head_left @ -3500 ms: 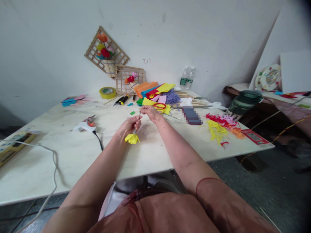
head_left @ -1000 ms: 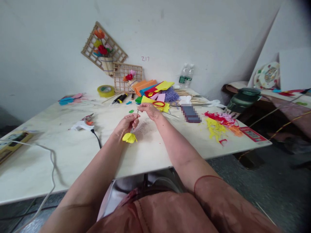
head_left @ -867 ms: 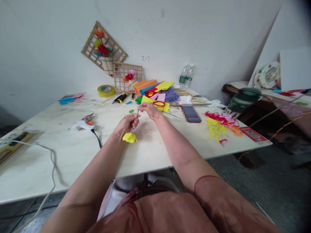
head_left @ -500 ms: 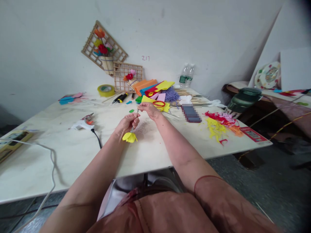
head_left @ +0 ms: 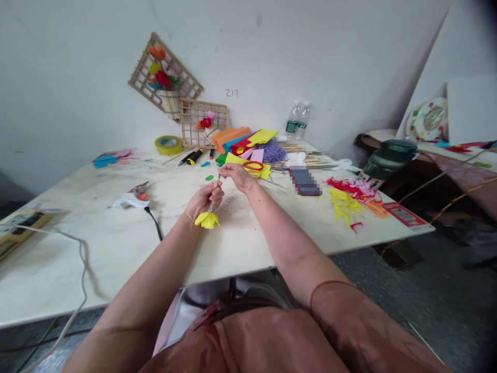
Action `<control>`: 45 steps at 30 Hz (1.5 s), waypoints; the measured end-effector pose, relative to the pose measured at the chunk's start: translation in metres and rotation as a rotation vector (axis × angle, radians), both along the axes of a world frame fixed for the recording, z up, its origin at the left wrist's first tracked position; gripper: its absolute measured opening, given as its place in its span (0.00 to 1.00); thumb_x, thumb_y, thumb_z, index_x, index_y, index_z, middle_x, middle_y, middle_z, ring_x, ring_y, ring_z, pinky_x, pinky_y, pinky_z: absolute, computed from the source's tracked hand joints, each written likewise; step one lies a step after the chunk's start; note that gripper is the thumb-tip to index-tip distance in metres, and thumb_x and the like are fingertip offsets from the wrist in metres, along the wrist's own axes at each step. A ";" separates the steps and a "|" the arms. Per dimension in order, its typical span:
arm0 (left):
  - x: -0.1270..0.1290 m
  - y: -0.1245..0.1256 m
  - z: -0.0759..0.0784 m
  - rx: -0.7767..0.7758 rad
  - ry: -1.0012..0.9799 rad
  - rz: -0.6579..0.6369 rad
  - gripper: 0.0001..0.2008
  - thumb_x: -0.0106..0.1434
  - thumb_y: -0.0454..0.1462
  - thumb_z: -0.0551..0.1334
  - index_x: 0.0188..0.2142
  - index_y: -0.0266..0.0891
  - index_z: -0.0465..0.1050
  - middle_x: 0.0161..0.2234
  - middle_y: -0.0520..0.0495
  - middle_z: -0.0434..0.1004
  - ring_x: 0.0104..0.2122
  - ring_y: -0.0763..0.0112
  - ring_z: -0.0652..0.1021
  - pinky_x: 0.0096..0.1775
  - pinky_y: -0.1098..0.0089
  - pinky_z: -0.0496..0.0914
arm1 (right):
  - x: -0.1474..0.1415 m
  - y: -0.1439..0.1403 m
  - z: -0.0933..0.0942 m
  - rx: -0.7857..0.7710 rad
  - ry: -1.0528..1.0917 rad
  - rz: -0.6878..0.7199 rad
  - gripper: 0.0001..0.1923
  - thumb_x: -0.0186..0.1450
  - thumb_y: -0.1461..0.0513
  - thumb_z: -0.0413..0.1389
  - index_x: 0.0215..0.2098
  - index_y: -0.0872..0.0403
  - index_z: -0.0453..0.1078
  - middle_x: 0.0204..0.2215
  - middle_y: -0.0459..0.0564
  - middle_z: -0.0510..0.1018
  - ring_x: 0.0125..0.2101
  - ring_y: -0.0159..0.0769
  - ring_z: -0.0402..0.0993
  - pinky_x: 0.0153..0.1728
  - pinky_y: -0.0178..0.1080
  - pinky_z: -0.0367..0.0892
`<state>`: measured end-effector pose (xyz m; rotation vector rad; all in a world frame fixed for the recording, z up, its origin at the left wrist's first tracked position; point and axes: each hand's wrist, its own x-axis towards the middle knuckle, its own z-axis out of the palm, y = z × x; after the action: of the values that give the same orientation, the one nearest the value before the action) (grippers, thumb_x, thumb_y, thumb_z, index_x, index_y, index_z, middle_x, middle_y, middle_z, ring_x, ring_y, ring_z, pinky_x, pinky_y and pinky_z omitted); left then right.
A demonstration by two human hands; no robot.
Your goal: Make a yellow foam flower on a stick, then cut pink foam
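One yellow flower slants, bloom nearest.

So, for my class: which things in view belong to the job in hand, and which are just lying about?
In the job:
yellow artificial flower, stem gripped by left hand, apparently pinched by right hand
probably coloured sheets, yellow included

Apparently just lying about:
phone
plastic bottles
tape roll
lidded green container
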<state>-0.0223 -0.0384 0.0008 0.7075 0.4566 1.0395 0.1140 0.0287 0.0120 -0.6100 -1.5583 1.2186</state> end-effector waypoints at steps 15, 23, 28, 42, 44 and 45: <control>0.002 -0.001 0.003 0.018 0.099 0.034 0.04 0.59 0.29 0.54 0.29 0.34 0.65 0.16 0.57 0.52 0.13 0.84 0.57 0.14 0.84 0.55 | 0.001 0.005 -0.005 -0.029 0.029 0.027 0.13 0.50 0.56 0.59 0.20 0.57 0.63 0.19 0.40 0.63 0.23 0.24 0.57 0.31 0.32 0.54; 0.000 0.001 0.001 0.059 0.135 0.036 0.01 0.56 0.30 0.58 0.28 0.33 0.66 0.15 0.57 0.54 0.13 0.85 0.57 0.14 0.84 0.55 | 0.000 0.005 -0.006 -0.022 0.010 0.024 0.13 0.49 0.55 0.58 0.20 0.57 0.63 0.19 0.41 0.63 0.23 0.25 0.56 0.31 0.32 0.54; 0.001 0.003 -0.001 0.057 0.158 0.045 0.02 0.56 0.29 0.57 0.30 0.32 0.68 0.15 0.56 0.56 0.13 0.83 0.58 0.15 0.83 0.56 | 0.001 0.004 -0.005 -0.041 0.015 0.005 0.14 0.48 0.55 0.59 0.19 0.57 0.62 0.18 0.40 0.62 0.23 0.24 0.56 0.29 0.32 0.53; -0.005 0.014 -0.004 -0.055 0.272 0.055 0.06 0.59 0.30 0.57 0.36 0.31 0.69 0.16 0.54 0.63 0.13 0.82 0.64 0.16 0.81 0.62 | 0.003 -0.001 -0.002 -0.092 -0.019 -0.079 0.14 0.46 0.55 0.59 0.18 0.57 0.61 0.17 0.40 0.61 0.22 0.24 0.54 0.28 0.31 0.52; -0.005 0.016 -0.005 -0.023 0.311 0.096 0.05 0.59 0.30 0.57 0.35 0.31 0.69 0.18 0.51 0.67 0.14 0.81 0.66 0.17 0.80 0.64 | 0.003 0.001 -0.002 -0.097 -0.032 -0.099 0.13 0.46 0.56 0.58 0.18 0.57 0.61 0.16 0.39 0.61 0.22 0.24 0.54 0.28 0.31 0.51; -0.005 0.016 -0.005 -0.006 0.331 0.120 0.04 0.59 0.31 0.57 0.34 0.31 0.69 0.19 0.49 0.69 0.15 0.80 0.68 0.18 0.80 0.65 | 0.004 0.001 -0.002 -0.103 -0.038 -0.112 0.13 0.46 0.57 0.58 0.18 0.57 0.61 0.16 0.39 0.60 0.22 0.24 0.54 0.27 0.31 0.51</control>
<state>-0.0275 -0.0219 -0.0040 0.8592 0.7958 1.0357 0.1175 0.0301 0.0095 -0.7807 -1.4794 1.2140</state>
